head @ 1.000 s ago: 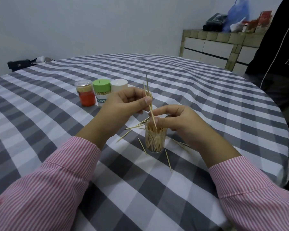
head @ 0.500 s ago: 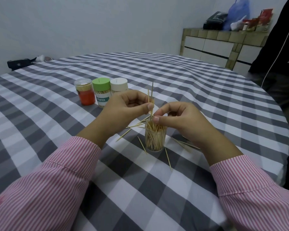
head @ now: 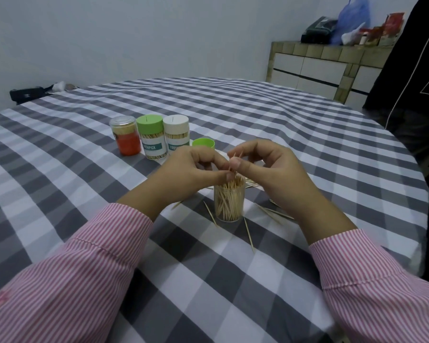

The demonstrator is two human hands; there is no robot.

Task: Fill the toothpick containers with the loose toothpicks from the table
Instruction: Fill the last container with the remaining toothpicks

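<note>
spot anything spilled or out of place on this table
Yes: loose toothpicks lie scattered on the checked cloth around the open clear container, and a green lid sits off its container behind the hands.

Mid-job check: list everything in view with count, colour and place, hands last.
open container: 1, clear, nearly full, table centre
held toothpicks: few, tan, above open container
loose toothpicks: several, tan, around open container
closed containers: 3, orange, green-lidded, white-lidded, behind left hand
loose lid: 1, green, behind hands
tablecloth: 1, grey-white check
cabinet: 1, far right
left hand: pinches toothpicks
right hand: pinches toothpicks
</note>
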